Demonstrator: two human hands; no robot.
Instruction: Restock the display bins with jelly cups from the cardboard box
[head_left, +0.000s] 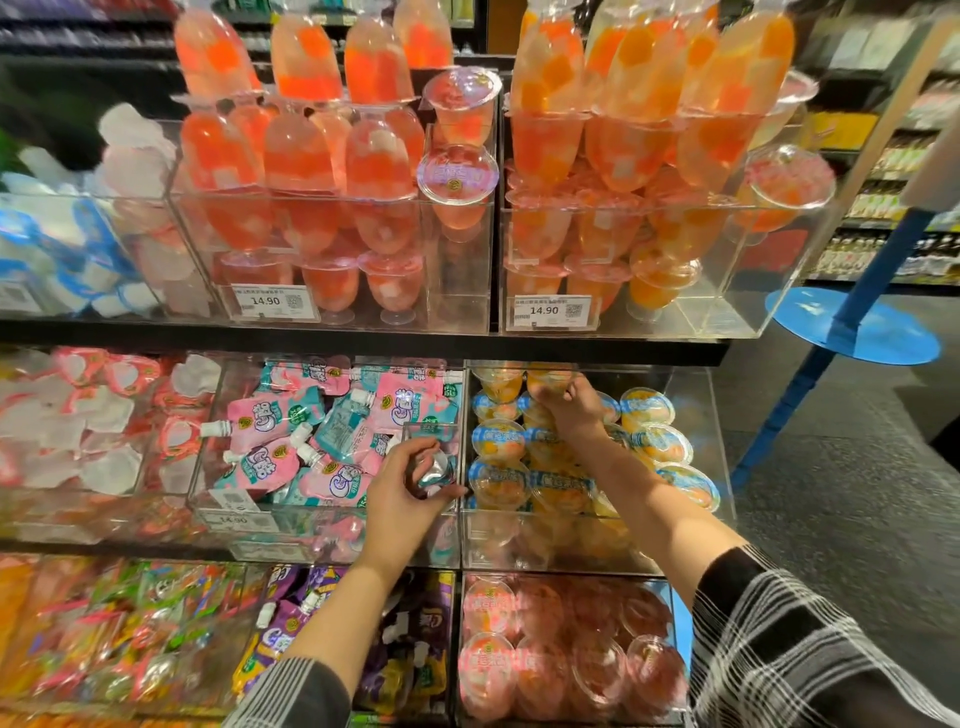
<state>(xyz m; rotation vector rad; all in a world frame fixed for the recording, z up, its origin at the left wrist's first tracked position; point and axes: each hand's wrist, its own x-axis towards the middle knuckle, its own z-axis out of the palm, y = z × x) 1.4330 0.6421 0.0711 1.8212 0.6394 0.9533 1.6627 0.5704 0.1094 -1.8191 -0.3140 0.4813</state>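
Shelving carries clear display bins; the middle-right bin (691, 447) holds orange jelly cups (501, 441), lids mostly up. Right hand (569, 408) reaches deep, fingers curled on a cup (550, 376) at the back. Left hand (402, 491) grips a small cup (435, 470) tilted on its side, just beside the bin's left wall and nearer its front.

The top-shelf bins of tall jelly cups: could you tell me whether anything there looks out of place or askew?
Yes. In the right top bin, a domed round cup leans over the bin's right edge, tilted on its side instead of stacked like the tall cups. It looks liable to slide off. The left top bin appears tidily stacked.
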